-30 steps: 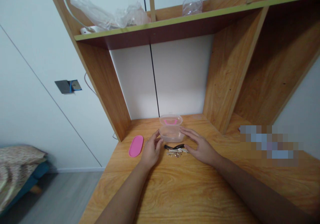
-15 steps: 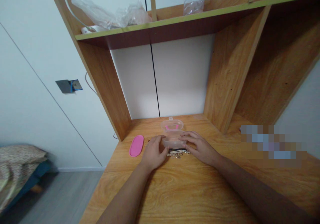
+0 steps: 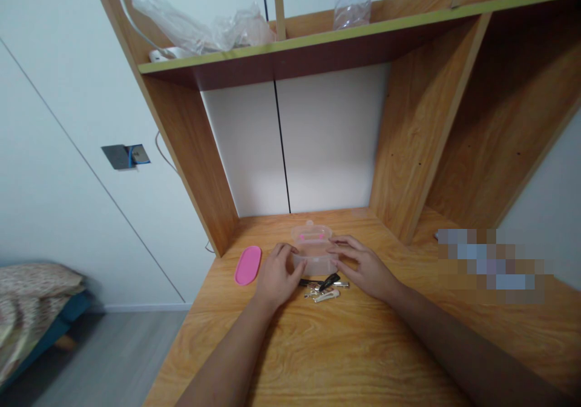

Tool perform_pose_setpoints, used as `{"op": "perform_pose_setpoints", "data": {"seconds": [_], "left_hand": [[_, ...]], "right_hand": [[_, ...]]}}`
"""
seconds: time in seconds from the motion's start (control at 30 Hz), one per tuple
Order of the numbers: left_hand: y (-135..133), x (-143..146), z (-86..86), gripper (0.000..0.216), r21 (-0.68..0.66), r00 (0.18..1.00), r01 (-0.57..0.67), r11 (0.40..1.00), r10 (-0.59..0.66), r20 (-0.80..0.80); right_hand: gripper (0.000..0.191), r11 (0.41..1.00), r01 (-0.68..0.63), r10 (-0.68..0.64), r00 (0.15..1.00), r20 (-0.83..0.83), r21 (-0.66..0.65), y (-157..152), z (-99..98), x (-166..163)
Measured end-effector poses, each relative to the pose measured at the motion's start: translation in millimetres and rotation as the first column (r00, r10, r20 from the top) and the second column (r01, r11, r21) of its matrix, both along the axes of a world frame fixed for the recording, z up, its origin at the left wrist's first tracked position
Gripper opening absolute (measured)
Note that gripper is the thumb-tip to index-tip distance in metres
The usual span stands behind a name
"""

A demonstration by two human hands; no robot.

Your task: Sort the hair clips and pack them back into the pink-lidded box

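A clear plastic box [image 3: 314, 266] stands on the desk with its hinged lid [image 3: 311, 232] swung back; pink bits show at the lid. My left hand [image 3: 278, 274] grips the box's left end between thumb and fingers. On the opposite end, my right hand [image 3: 363, 266] has its fingers at the rim and its thumb against the front wall. Just in front of the box lies a small heap of hair clips [image 3: 327, 298], some black and some silvery. A pink oval tray or lid [image 3: 248, 265] lies to the left of my left hand.
A wooden shelf unit [image 3: 394, 152] rises behind and beside the desk [image 3: 318, 358]. Its upper shelf carries a plastic bag [image 3: 204, 28] and a clear bottle [image 3: 353, 1]. A blurred-out item [image 3: 492, 261] lies at the right. Beyond the desk's left edge is a bed [image 3: 39, 310].
The box has tipped back from a forward tilt to stand level between my hands. The hair clips now lie more spread out, nearer to me.
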State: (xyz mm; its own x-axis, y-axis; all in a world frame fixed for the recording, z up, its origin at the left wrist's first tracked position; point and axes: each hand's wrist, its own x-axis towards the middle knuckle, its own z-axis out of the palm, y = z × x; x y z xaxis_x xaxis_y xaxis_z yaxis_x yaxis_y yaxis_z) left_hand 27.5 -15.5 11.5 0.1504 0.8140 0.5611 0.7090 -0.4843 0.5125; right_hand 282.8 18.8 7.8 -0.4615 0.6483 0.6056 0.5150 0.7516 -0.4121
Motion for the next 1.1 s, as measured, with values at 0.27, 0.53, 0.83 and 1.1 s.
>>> {"op": "perform_pose_setpoints", "data": {"seconds": [0.27,0.53,0.83,1.1], "left_hand": [[2,-1,-4.6,0.036,-0.032,0.999,0.026,0.999,-0.025,0.029],[4,-2,-6.8,0.047,-0.033,1.0,-0.007,0.999,0.008,0.01],[2,-1,-0.4,0.034,0.035,0.991,-0.128,0.991,0.126,0.034],[-14,4,10.0,0.023,0.002,0.976,0.181,0.983,-0.18,-0.122]], "right_hand": [[0.055,1.0,-0.007,0.007,1.0,-0.009,-0.025,-1,1.3,-1],[0.046,0.999,0.028,-0.024,0.996,-0.083,0.046,-5,6.4,-2],[0.012,0.997,-0.079,0.079,0.996,0.032,0.005,-11,9.1,1],[0.033,0.975,-0.187,0.214,0.935,0.284,-0.119,-16,15.4,-6]]}}
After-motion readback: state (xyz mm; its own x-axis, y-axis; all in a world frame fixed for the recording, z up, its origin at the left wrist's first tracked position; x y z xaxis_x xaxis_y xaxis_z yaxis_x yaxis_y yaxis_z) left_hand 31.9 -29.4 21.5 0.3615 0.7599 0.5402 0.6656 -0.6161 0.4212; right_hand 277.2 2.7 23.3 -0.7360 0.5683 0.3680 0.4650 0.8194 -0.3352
